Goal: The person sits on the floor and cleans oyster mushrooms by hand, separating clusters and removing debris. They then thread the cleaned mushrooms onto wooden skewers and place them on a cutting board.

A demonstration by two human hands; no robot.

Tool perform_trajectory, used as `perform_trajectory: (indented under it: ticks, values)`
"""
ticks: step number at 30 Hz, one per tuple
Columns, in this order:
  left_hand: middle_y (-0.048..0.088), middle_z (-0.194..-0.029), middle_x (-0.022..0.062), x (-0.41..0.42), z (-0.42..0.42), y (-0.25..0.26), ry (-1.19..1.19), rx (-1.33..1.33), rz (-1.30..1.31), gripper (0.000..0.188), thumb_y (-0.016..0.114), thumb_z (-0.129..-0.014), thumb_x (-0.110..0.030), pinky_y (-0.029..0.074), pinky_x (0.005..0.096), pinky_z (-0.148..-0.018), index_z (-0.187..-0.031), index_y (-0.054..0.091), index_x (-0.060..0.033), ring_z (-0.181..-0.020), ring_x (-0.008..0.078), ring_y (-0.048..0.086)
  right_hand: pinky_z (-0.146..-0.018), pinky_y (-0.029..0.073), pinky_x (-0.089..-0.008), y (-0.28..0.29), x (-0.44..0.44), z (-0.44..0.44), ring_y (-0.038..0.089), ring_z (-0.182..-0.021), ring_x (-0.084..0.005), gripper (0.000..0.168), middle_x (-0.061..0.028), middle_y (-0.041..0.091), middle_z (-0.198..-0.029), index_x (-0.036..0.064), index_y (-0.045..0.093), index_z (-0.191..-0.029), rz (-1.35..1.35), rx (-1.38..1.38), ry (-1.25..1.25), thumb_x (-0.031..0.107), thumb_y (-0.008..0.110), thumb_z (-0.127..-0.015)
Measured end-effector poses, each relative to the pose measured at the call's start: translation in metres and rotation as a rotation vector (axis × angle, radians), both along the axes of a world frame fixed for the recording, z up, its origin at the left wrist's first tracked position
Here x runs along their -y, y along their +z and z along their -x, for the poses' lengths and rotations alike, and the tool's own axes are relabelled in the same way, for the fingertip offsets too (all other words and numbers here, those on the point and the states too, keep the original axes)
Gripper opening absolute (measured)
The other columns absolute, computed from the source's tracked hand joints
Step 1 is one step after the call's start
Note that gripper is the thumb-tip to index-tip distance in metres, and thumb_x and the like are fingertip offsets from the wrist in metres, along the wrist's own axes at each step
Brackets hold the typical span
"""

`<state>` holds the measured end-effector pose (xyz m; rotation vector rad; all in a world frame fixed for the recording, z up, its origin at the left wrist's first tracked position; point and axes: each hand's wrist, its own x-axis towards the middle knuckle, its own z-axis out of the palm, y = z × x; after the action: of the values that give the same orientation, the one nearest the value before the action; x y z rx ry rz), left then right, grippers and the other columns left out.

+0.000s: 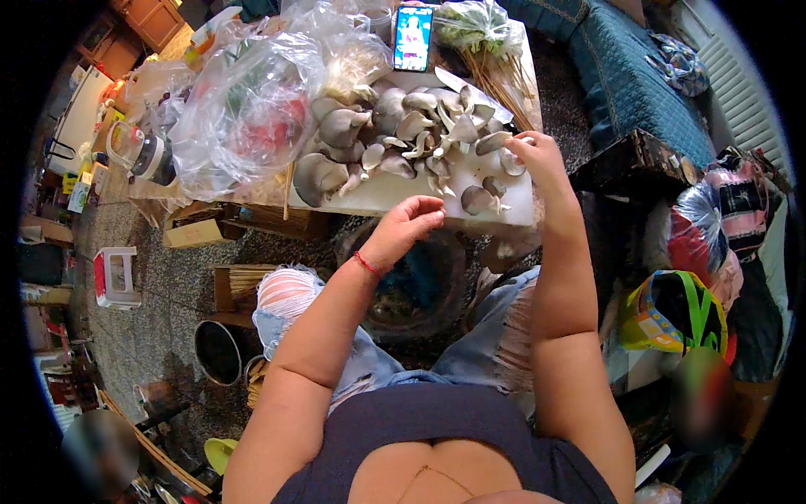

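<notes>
Grey oyster mushrooms [403, 120] lie heaped on a white board [516, 205] at the table's near edge. My right hand [535, 157] is over the board's right side, its fingertips pinching the stem end of one grey mushroom [493, 143]. Below that, a small mushroom cluster [482, 198] lies apart from the heap. My left hand [409, 223], with a red cord at the wrist, hovers just in front of the board's near edge. Its thumb and fingers are curled close together, and nothing shows clearly between them. Thin wooden skewers [513, 94] lie at the board's far right.
A phone [413, 38] with a lit screen stands behind the mushrooms. Clear plastic bags [252, 113] cover the table's left side, and bagged greens [482, 25] lie at the back right. A large round container [415, 283] stands between my knees. Boxes of sticks [252, 283] sit at left.
</notes>
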<state>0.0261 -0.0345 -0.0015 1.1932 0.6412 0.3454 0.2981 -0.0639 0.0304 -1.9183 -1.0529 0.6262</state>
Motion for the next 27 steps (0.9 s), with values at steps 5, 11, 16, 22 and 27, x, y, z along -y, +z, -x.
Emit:
perform_trajectory:
  ticks: [5, 11, 16, 22, 27]
  values:
    - [0.058, -0.106, 0.0037, -0.005, 0.006, 0.017, 0.11, 0.277, 0.427, 0.034, 0.044, -0.092, -0.033, 0.046, 0.0285, -0.078, -0.113, 0.052, -0.0088, -0.096, 0.0142, 0.056, -0.062, 0.044, -0.0214, 0.042, 0.018, 0.049, 0.056, -0.069, -0.01, 0.027, -0.0051, 0.061, -0.076, -0.001, 0.062, -0.091, -0.091, -0.257, 0.288, 0.018, 0.067, -0.073]
    - [0.059, -0.104, 0.0066, -0.024, 0.014, 0.035, 0.346, 0.556, 0.348, 0.027, 0.051, -0.09, -0.023, 0.049, 0.0307, -0.076, -0.111, 0.051, -0.007, -0.093, 0.0163, 0.058, -0.076, 0.043, -0.0238, 0.017, 0.012, 0.111, 0.052, -0.089, -0.0095, 0.035, -0.0023, 0.055, -0.096, 0.003, 0.058, -0.104, -0.214, -0.104, 0.55, 0.013, 0.07, -0.072]
    - [0.059, -0.098, 0.0069, -0.033, 0.036, 0.042, 0.204, 0.223, -0.012, 0.037, 0.067, -0.077, -0.01, 0.047, 0.0254, -0.075, -0.11, 0.05, -0.0037, -0.086, 0.013, 0.058, -0.071, 0.043, -0.0227, 0.031, 0.012, 0.123, 0.052, -0.085, -0.01, 0.037, -0.0035, 0.054, -0.098, -0.001, 0.054, -0.105, -0.188, -0.745, 0.616, 0.015, 0.068, -0.075]
    - [0.056, -0.085, 0.0022, -0.027, 0.036, 0.039, 0.314, 0.065, -0.118, 0.04, 0.07, -0.074, -0.01, 0.044, 0.021, -0.068, -0.107, 0.047, -0.0056, -0.077, 0.0088, 0.054, -0.063, 0.041, -0.0197, 0.013, 0.006, 0.127, 0.052, -0.072, -0.0067, 0.027, -0.0001, 0.056, -0.081, 0.0, 0.057, -0.096, -0.016, -0.769, 0.562, 0.013, 0.067, -0.074]
    - [0.056, -0.085, 0.0025, -0.027, 0.036, 0.036, 0.308, 0.132, -0.106, 0.035, 0.068, -0.075, -0.007, 0.045, 0.0228, -0.069, -0.104, 0.048, -0.0061, -0.078, 0.0097, 0.054, -0.061, 0.04, -0.0198, 0.014, 0.005, 0.131, 0.051, -0.069, -0.0068, 0.022, 0.0005, 0.055, -0.077, 0.0, 0.059, -0.09, 0.01, -0.717, 0.542, 0.013, 0.066, -0.073]
